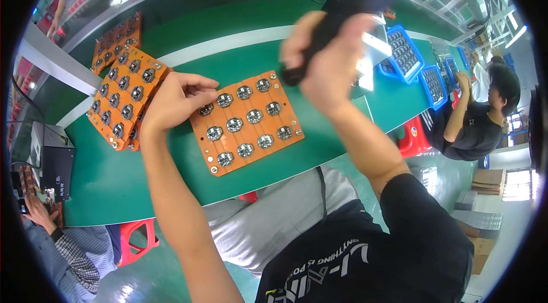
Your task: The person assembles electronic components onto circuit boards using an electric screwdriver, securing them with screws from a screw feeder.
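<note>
An orange tray (245, 123) lies on the green table in front of me, with rows of round silver-and-black parts set in it. My left hand (177, 100) is at its upper left corner, thumb over the edge and fingers curled beyond it. My right hand (328, 51), raised above the table to the right of the tray, is wrapped round a black handheld tool (337, 20). Motion smears the tool, so its exact kind and far end are unclear. It is held apart from the tray, tilted, its rounded lower end towards me.
More filled orange trays (125, 94) are stacked to the left, beside a metal post (65, 54). A dark box-shaped device (54, 157) stands at the left table end. Blue bins (402, 54) with parts are at the right. People sit or stand nearby on both sides.
</note>
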Tool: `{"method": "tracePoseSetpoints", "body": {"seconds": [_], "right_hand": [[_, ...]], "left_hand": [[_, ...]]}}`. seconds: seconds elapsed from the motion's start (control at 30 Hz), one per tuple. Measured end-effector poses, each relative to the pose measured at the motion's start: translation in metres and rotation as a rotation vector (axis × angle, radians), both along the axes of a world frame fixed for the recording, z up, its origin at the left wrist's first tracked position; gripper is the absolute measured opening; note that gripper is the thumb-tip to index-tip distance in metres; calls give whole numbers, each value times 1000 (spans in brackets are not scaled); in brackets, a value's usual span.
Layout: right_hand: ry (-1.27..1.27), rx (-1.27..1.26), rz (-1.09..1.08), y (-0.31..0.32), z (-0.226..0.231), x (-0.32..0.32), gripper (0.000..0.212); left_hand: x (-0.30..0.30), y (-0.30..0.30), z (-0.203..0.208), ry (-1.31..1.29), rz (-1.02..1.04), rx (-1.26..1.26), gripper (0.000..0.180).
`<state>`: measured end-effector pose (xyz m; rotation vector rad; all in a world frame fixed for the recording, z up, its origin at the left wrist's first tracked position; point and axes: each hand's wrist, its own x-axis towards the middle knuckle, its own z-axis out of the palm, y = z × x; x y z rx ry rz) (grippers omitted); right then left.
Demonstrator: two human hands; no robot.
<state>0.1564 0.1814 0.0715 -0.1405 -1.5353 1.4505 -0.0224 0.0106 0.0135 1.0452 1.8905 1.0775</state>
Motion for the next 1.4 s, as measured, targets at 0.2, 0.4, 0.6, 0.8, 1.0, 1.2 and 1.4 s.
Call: {"method": "tracePoseSetpoints", "body": {"seconds": [0.2, 0.4, 0.6, 0.8, 1.0, 1.2, 1.4], "right_hand": [[35, 60, -349, 70, 21, 70, 59], [76, 29, -342, 77, 11, 80, 57], [-58, -71, -254, 79, 8, 72, 51], [-89, -145, -13, 42, -3, 48, 60], [68, -18, 220, -36, -22, -36, 73], [369, -110, 440, -60, -43, -90, 44], [338, -54, 455, -58, -56, -99, 44]], "left_hand": [[-5, -4, -2, -86, -15, 65, 33], [-5, -4, 2, -101, -5, 17, 31], [-7, -12, 2, -104, 16, -3, 32], [-12, -5, -2, -121, -64, 37, 35], [-16, -11, -11, -106, -33, 17, 33], [-11, -12, 1, -142, -4, -16, 30], [-5, -12, 3, -15, 20, 48, 29]]}}
